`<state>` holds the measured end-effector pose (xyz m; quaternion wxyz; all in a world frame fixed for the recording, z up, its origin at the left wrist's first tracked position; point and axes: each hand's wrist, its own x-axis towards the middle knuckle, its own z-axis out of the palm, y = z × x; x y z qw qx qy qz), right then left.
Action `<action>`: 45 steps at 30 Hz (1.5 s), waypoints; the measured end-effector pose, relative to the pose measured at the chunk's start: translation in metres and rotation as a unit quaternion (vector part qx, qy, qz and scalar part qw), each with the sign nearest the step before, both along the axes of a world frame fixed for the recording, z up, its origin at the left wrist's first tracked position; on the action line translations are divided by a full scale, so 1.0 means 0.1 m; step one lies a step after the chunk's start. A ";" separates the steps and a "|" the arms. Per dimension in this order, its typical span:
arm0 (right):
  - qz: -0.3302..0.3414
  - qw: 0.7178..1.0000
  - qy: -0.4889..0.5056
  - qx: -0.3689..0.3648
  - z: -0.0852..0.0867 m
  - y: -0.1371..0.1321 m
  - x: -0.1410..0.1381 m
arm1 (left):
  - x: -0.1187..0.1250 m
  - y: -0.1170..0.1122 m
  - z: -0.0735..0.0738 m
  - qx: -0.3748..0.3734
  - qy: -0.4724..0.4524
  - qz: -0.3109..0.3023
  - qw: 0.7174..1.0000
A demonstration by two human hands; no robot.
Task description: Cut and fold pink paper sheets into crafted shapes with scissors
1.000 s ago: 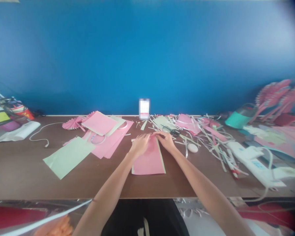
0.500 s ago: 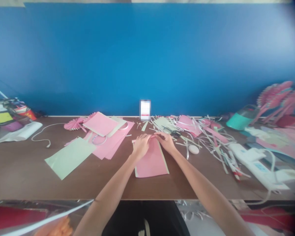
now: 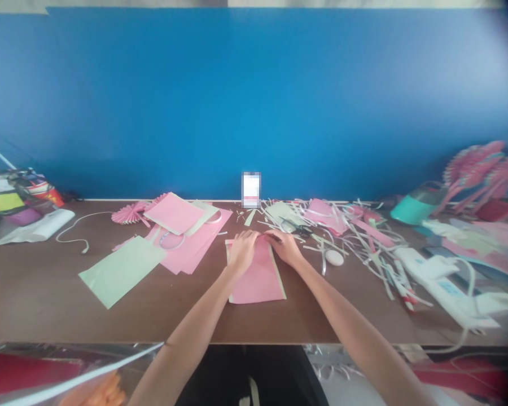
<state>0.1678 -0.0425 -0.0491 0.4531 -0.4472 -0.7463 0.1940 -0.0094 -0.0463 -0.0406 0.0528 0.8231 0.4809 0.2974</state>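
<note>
Pink paper sheet lies lengthwise on the brown wooden tabletop, just in front of the person, with a pale green edge showing along its right side; its far end is hidden under both hands; a blue wall rises behind the table; a pale green sheet and a loose pile of pink sheets lie left of the hands; a heap of pale and pink paper strips sprawls to the right, overlapping dark-handled scissors, which are partly buried and hard to make out; a white power strip sits further right, blurred; a folded pink paper fan stands out near the wall; the left hand rests palm down on the sheet, fingers lying close together; the right hand bears down at the sheet's far right corner, its fingertips nearly meeting the left hand's; whether either hand pinches the paper, I cannot tell.
</note>
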 end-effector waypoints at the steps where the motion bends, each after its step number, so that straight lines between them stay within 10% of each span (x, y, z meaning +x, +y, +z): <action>1: -0.002 1.000 -0.006 0.003 0.00 0.00 0.00 | 0.00 0.00 0.01 -0.002 0.000 -0.002 1.000; 45: -0.009 0.980 -0.182 0.086 0.02 0.01 0.08 | -0.07 0.08 0.05 -0.007 0.038 -0.007 0.999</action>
